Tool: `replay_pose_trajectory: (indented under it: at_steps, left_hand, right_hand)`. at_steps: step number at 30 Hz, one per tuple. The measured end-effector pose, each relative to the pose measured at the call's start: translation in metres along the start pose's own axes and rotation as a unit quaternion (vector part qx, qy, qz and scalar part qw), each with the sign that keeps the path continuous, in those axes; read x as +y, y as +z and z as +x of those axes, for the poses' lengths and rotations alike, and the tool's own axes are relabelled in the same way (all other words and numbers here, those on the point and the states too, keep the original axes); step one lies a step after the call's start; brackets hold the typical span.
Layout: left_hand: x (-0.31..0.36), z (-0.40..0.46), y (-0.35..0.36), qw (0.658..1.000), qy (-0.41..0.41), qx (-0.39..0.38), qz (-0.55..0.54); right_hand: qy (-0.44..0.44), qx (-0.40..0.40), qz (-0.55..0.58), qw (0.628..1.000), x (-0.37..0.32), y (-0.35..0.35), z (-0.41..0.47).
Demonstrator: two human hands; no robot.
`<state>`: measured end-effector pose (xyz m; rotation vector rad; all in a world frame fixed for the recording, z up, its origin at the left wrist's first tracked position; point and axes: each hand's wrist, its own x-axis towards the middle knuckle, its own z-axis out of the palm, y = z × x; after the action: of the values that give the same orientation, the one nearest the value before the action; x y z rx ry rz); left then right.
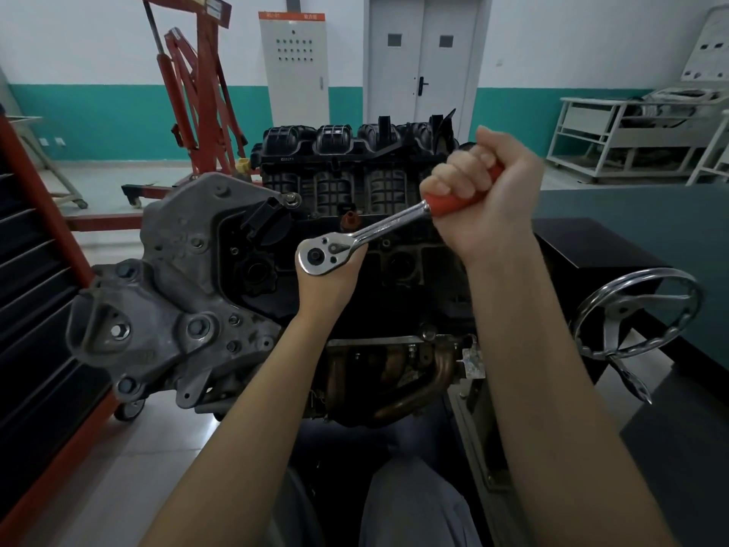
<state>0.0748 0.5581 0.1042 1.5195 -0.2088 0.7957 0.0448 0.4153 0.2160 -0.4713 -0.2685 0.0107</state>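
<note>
A chrome ratchet wrench (367, 234) with a red handle lies slanted above a dark car engine (355, 199) mounted on a stand. My right hand (481, 191) grips the red handle in a fist at the upper right. My left hand (327, 278) sits under and behind the ratchet's round head, holding it from below; its fingers are mostly hidden by the head. Whatever is fitted under the head is out of sight.
A grey cast metal bracket (169, 290) covers the engine's left end. A chrome handwheel (635, 313) juts out at the right by a dark bench (631, 215). A red engine hoist (197, 92), a red tool cabinet (35, 270) and white racks (631, 132) stand around.
</note>
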Motion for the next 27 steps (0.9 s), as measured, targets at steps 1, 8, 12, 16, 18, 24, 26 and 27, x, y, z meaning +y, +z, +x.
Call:
replay_pose_trajectory:
  at_steps: [1, 8, 12, 16, 18, 24, 26, 27]
  left_hand:
    - [-0.002, 0.001, -0.001, 1.0, -0.003, 0.004, -0.002]
    - [-0.003, 0.003, -0.003, 1.0, -0.003, 0.025, -0.007]
    - [-0.002, 0.004, -0.002, 1.0, -0.008, 0.014, 0.009]
    - [-0.002, 0.004, -0.002, 0.999, -0.018, 0.013, 0.026]
    - [-0.002, 0.003, -0.002, 0.999, -0.032, 0.011, 0.019]
    - [-0.001, 0.0, -0.002, 0.998, -0.045, 0.035, 0.005]
    - [0.001, -0.001, -0.003, 0.999, -0.026, 0.034, 0.01]
    - [0.002, -0.001, -0.003, 0.999, -0.017, 0.034, 0.012]
  right_hand:
    - [-0.019, 0.002, 0.01, 1.0, 0.004, -0.004, -0.008]
    - [-0.139, 0.017, 0.109, 0.984, 0.054, -0.045, -0.086]
    - [-0.127, 0.023, 0.099, 0.987, 0.039, -0.041, -0.066]
    - [-0.049, -0.003, 0.031, 0.998, 0.01, -0.019, -0.018]
    - [-0.001, -0.014, -0.001, 1.0, 0.003, -0.005, 0.0]
    - [-0.035, 0.0, 0.021, 0.999, 0.014, -0.01, -0.017]
    - [-0.087, 0.025, 0.062, 0.994, 0.028, -0.025, -0.043]
    - [-0.107, 0.036, 0.083, 0.99, 0.036, -0.031, -0.056]
